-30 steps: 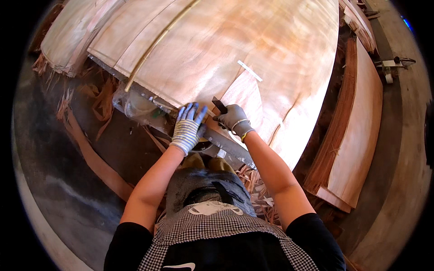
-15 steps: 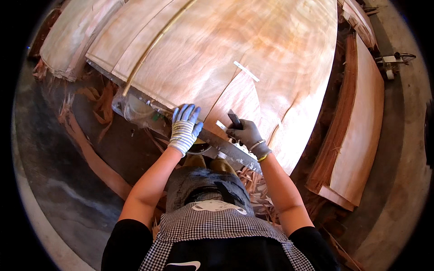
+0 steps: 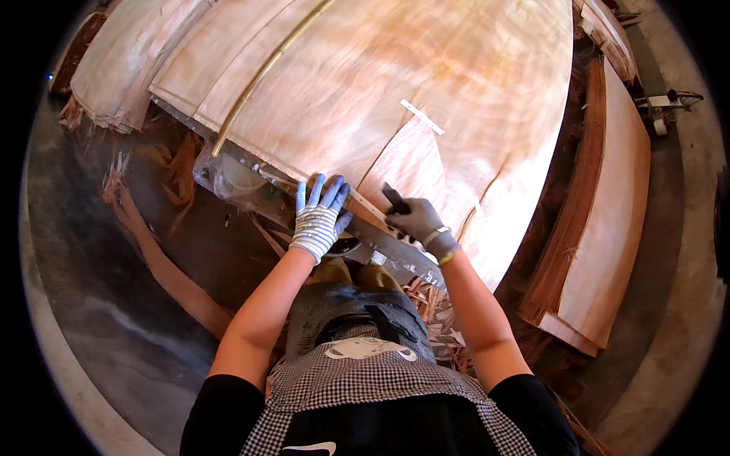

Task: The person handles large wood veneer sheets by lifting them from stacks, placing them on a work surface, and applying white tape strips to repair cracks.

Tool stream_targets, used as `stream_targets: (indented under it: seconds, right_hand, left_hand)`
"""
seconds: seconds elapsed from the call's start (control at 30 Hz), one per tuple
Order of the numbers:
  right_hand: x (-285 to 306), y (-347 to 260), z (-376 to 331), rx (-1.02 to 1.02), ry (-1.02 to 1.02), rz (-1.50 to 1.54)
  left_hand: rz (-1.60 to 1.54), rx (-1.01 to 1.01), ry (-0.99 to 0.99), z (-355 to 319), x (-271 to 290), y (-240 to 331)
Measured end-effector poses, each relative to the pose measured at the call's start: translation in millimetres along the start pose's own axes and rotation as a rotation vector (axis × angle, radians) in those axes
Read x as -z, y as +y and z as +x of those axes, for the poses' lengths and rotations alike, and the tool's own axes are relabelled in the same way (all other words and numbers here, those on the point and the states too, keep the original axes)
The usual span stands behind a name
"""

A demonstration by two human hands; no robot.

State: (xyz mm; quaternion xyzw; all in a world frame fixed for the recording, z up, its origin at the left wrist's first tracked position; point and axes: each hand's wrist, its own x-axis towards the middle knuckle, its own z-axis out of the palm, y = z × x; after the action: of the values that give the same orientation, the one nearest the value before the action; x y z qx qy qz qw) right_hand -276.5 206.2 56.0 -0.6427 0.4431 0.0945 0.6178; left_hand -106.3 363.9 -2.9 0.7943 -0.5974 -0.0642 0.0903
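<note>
holding flat with the left hand (image 3: 319, 220), fingers spread wide in a striped glove, palm down on the near edge of the big veneer sheet (image 3: 395, 99) just where it meets the table edge (image 3: 403, 258). gripping with the right hand (image 3: 417, 222), closed in a grey glove around a dark tool (image 3: 395, 199), probably a knife, though hard to tell the blade. lying across the whole table, this thin pale sheet, with a split (image 3: 384, 156) running from the near edge up toward a strip of tape (image 3: 422, 116). pressing firmly beside the cut line seems wise, so that the thin wood does not lift or wander. keeping the spread fingers well to the side of the tool path, not in front of it. drawing the tool slowly and along the grain, because such a thin sheet probably tears easily. watching also the scraps (image 3: 433, 304) below the edge and the stack of sheets (image 3: 608, 228) at right, well apart from the hands.
</note>
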Motion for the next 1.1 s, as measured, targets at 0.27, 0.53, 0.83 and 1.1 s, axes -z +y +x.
stream_targets:
  seconds: [0.27,0.53,0.83,1.1]
  right_hand:
    - [48,45,-68,-0.117,0.016,0.181]
    - [28,74,-69,-0.078,-0.096,0.186]
    - [53,55,-59,-0.044,0.106,0.018]
    - [53,90,-89,-0.131,0.137,0.17]
  left_hand:
    - [-0.028,0.003,0.006,-1,-2,3]
    - [0.014,-0.004,0.0,0,-4,6]
    - [0.095,0.021,-0.014,0,-5,15]
    - [0.084,0.04,-0.034,0,-4,22]
